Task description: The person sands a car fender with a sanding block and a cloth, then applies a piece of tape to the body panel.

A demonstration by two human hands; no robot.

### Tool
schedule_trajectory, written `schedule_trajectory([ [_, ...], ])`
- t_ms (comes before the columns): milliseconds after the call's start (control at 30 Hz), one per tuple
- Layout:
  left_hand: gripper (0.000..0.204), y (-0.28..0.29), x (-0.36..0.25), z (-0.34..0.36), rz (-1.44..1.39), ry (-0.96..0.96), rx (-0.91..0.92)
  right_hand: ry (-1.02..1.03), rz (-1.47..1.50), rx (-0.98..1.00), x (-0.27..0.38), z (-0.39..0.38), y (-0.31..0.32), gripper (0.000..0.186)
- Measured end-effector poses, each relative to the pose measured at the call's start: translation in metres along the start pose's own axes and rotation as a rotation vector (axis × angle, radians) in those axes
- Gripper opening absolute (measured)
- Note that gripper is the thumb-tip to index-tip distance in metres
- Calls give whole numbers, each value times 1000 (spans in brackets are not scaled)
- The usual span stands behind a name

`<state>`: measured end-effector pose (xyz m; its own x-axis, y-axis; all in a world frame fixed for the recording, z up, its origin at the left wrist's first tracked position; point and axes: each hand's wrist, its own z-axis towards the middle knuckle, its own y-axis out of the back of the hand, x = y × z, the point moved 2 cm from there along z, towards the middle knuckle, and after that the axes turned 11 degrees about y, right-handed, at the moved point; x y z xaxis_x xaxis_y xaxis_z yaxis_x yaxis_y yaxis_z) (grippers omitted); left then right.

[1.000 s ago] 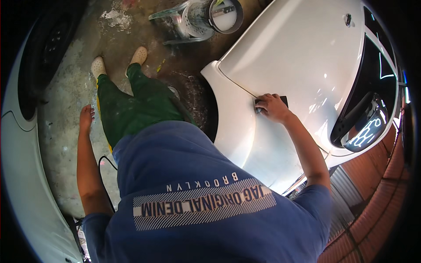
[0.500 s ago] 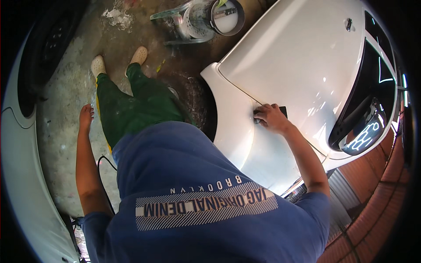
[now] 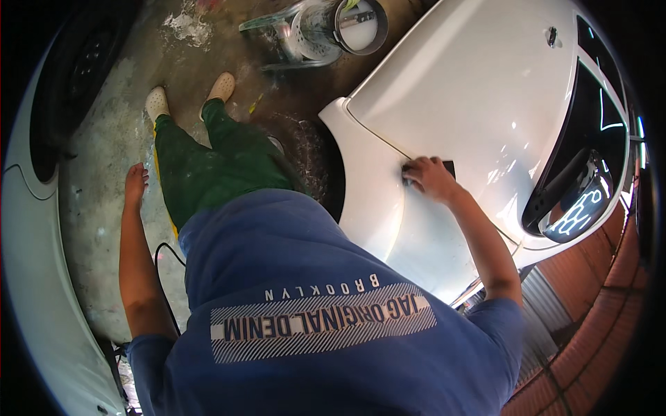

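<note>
My right hand (image 3: 431, 179) is pressed down on the white fender (image 3: 378, 156) of a car, close to the seam with the front door (image 3: 472, 104). Its fingers are closed round a dark flat pad (image 3: 449, 168), whose square corner sticks out beside the wrist. Another dark bit shows under the fingertips; most of the pad is hidden by the hand. My left hand (image 3: 137, 183) hangs at my side above the concrete floor, fingers loosely bent and apart, with nothing in it.
A round bucket (image 3: 361, 31) of whitish liquid rests on a pale plastic stool (image 3: 291, 35) ahead. The car's side mirror (image 3: 576, 204) juts out at right. A second car (image 3: 31, 243) stands close on my left. A black cable (image 3: 158, 258) loops beside my hip.
My right hand and the dark pad have shifted very slightly toward the seam on the panel. My left hand stays about where it was.
</note>
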<state>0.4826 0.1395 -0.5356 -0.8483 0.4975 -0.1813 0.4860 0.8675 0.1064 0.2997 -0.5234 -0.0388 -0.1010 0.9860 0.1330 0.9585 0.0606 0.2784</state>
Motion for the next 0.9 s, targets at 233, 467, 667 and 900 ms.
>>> schedule_trajectory([
  [233,43,-2,8,1,7,24,2,36,15,-23,0,-1,-5,31],
  [467,41,3,-1,2,21,34,-1,25,71,-21,9,-13,2,30],
  [667,40,4,-1,9,39,25,24,15,7,-22,19,-24,-3,31],
  [900,41,6,-6,5,-35,18,4,2,-18,-65,-1,0,-5,28],
])
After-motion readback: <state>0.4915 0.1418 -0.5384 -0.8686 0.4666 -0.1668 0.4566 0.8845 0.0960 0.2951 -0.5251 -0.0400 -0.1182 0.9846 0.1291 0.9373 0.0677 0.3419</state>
